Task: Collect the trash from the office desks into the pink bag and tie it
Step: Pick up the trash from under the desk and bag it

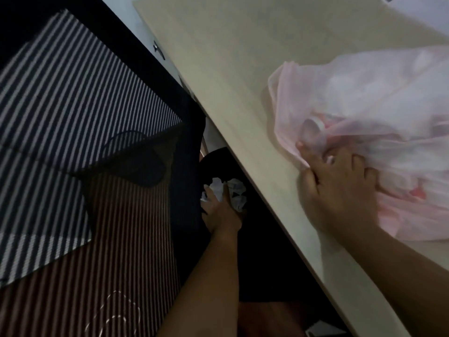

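The pink bag (pixel 379 113) lies crumpled on the beige desk (pixel 218 69), with pale trash showing through its thin plastic. My right hand (pixel 337 188) grips the bag's near edge at the desk's front edge. Below the desk, my left hand (pixel 220 210) reaches down into a dark bin (pixel 218 161) and closes on crumpled white paper (pixel 227 190). The bin's inside is mostly in shadow.
A striped grey-and-white carpet (pixel 73 93) covers the floor at left, with a dark shadow across it. A black chair or panel edge (pixel 136 45) runs along the desk's left side. Something white (pixel 413 10) sits at the desk's far right corner.
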The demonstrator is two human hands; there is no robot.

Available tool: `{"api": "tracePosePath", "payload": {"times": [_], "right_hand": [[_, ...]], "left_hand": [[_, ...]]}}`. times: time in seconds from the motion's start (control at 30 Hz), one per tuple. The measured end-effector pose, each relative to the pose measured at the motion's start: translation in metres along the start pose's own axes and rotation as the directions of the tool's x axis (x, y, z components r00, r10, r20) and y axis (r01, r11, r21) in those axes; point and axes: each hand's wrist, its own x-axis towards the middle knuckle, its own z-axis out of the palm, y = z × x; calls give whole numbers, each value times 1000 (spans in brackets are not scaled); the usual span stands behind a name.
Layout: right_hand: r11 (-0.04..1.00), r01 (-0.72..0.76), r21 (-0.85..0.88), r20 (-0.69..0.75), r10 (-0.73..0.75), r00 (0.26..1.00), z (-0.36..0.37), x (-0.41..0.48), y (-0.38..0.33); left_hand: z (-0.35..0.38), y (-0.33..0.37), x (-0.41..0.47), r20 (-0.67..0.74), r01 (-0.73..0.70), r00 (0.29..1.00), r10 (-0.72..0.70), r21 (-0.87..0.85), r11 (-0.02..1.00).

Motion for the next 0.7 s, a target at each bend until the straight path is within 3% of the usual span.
{"api": "tracePosePath", "payload": {"times": [0.13, 0.33, 0.43, 0.5, 0.57, 0.6, 0.7], "right_hand": [[1000, -5, 31, 5, 5, 1000, -1, -1, 1], [999, -11, 44, 18, 10, 1000, 1, -1, 1], [998, -19, 63, 38, 17, 999, 1, 0, 2], [997, -21, 77, 35, 18, 999, 0, 0, 2], [995, -23, 95, 29, 21, 999, -1, 0, 2], [995, -22, 99, 24, 19, 1000, -1, 0, 1], [995, -14, 94, 6, 13, 1000, 1, -1, 2]], "left_hand": [[12, -8, 20, 72, 37, 997, -34, -45, 998], [22, -7, 37, -7, -42, 999, 43, 63, 997], [31, -11, 45, -173, -35, 985, 21, -79, 996], [32, -9, 46, -156, -31, 988, -13, -281, 959], [22, 0, 46, -138, 3, 984, -108, -602, 798], [20, 0, 47, -139, 50, 972, -189, -665, 745], [15, 4, 41, -44, 160, 969, -241, -632, 759]]}}
